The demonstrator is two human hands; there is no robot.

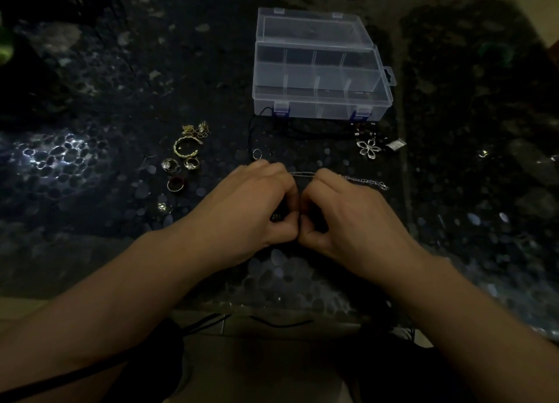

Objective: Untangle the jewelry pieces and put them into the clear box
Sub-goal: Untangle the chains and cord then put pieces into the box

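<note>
Both the left hand (260,203) and right hand (341,212) curled, pinching the thin silver chain (363,180). Probably light, limp, easy to snag; better held beside the knot. Clear box (317,100) open, apparently with 0 pieces inside.

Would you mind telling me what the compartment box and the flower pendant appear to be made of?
Compartment box: clear, glossy plastic, since its dividers show through the walls; blue latches.
Flower pendant: probably polished silver-toned metal, given its bright glints and open petal outlines.
</note>
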